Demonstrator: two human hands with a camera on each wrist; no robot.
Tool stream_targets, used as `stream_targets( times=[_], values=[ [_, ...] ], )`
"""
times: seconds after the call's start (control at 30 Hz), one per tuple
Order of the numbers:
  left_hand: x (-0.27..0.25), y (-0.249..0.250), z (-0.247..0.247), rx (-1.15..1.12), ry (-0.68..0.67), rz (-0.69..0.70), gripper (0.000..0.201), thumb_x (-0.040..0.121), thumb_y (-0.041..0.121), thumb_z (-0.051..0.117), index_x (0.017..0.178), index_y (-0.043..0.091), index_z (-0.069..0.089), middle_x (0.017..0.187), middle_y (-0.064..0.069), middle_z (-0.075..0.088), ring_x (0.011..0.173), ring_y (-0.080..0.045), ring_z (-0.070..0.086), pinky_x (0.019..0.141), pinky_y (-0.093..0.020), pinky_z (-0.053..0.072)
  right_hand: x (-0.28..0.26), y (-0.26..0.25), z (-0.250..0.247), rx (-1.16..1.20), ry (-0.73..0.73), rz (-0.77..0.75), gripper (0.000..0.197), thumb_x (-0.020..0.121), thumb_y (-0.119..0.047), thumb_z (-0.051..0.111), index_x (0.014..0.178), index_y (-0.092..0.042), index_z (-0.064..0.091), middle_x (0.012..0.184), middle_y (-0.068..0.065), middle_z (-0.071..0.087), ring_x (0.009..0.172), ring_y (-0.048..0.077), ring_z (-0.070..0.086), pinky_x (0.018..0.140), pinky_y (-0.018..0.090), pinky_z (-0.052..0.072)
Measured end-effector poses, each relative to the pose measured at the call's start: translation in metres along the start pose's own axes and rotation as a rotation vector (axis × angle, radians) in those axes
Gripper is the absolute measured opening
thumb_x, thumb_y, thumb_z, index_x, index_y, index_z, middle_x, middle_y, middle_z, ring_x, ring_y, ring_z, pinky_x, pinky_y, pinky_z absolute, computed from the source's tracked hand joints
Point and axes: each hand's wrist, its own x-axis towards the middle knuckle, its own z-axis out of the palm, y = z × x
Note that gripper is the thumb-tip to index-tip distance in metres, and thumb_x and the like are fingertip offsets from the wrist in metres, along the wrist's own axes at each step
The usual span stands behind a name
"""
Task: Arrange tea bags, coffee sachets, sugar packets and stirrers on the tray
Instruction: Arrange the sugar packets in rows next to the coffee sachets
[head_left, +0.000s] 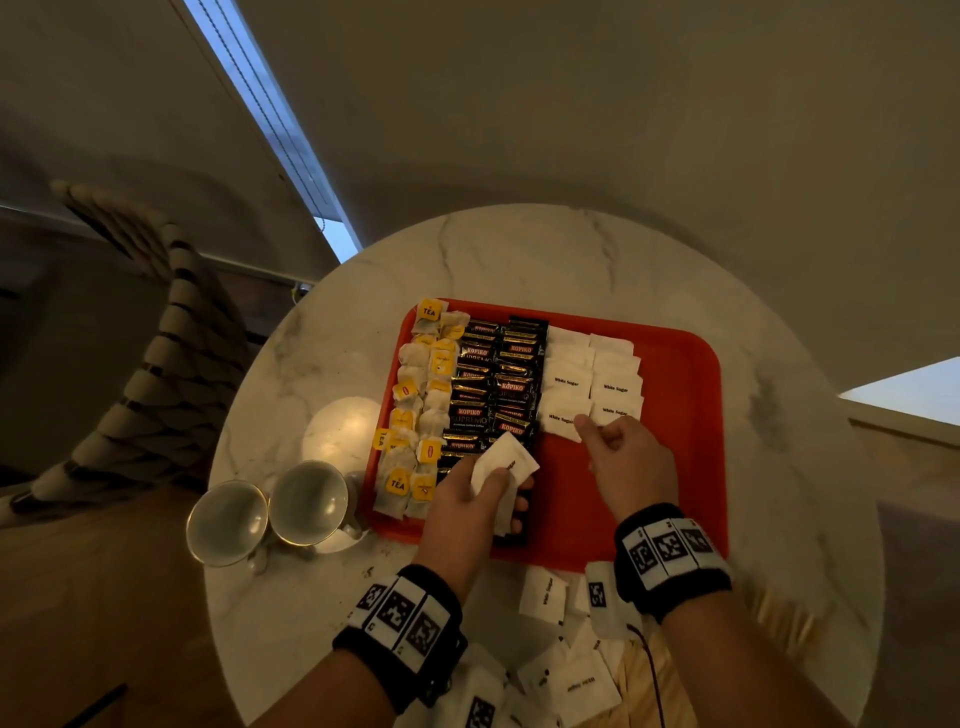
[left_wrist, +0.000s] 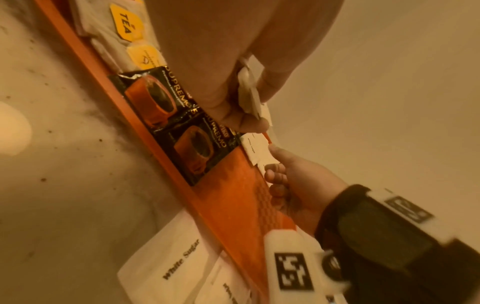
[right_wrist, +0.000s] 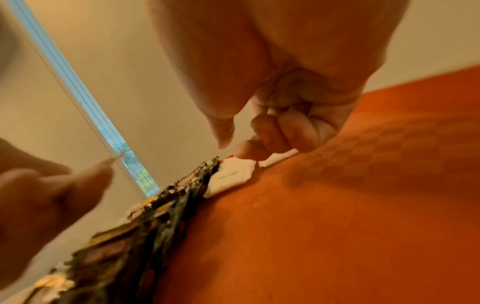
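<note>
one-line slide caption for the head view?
Left hand holds spare sugar packets while right hand sets one beside the coffee sachets on the red tray.

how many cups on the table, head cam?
2. Both stand off the tray, on the table at its near-left corner: left cup, right cup beside it. More may be hidden outside the frame.

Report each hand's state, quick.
Left hand: holding a small stack of sugar packets over the tray.
Right hand: fingers curled, fingertips at a sugar packet on the tray; grip unclear.
</note>
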Motion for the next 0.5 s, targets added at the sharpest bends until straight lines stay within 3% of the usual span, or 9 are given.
stream_targets(
  times=[0.1, 0.23, 0.33, 0.5],
  values=[
    [0.003, 0.001, 0.001, 0.009, -0.014, 0.016, 0.017, 0.103, 0.018, 0.056, 0.119, 0.015, 0.061, 0.1, -0.009, 0.077, 0.081, -0.019, 0.07, 0.07, -0.035, 0.058, -0.018, -0.005, -0.009, 0.112, -0.092, -0.122, 0.035, 0.094, -0.059, 0.056, 0.085, -0.026, 0.063, 0.074, -0.006, 0.07, 0.066, 0.006, 0.063, 0.061, 0.023, 0.045],
    [0.003, 0.004, 0.007, 0.049, -0.088, 0.016, 0.02, 0.101, 0.021, 0.06, 0.119, 0.013, 0.065, 0.087, -0.014, 0.074, 0.073, -0.018, 0.067, 0.066, -0.031, 0.056, -0.041, -0.006, -0.012, 0.254, -0.309, -0.243, 0.011, 0.093, -0.041, 0.066, 0.097, -0.031, 0.068, 0.089, -0.012, 0.071, 0.08, 0.002, 0.067, 0.066, 0.02, 0.055],
    [0.003, 0.005, 0.009, 0.056, -0.126, 0.016, 0.021, 0.1, 0.02, 0.062, 0.119, 0.012, 0.067, 0.085, -0.01, 0.073, 0.072, -0.017, 0.066, 0.065, -0.03, 0.055, -0.041, 0.001, -0.014, 0.327, -0.294, -0.233, 0.005, 0.095, -0.026, 0.067, 0.1, -0.025, 0.068, 0.091, -0.005, 0.071, 0.08, 0.008, 0.068, 0.065, 0.021, 0.056],
    [0.003, 0.004, 0.008, 0.057, -0.087, 0.007, 0.018, 0.101, 0.018, 0.061, 0.114, 0.008, 0.067, 0.079, -0.009, 0.072, 0.062, -0.012, 0.062, 0.061, -0.027, 0.054, -0.033, 0.012, -0.027, 0.467, -0.285, -0.118, 0.007, 0.099, -0.015, 0.062, 0.102, -0.012, 0.067, 0.096, 0.003, 0.074, 0.079, 0.02, 0.073, 0.071, 0.029, 0.061]
  ],
)
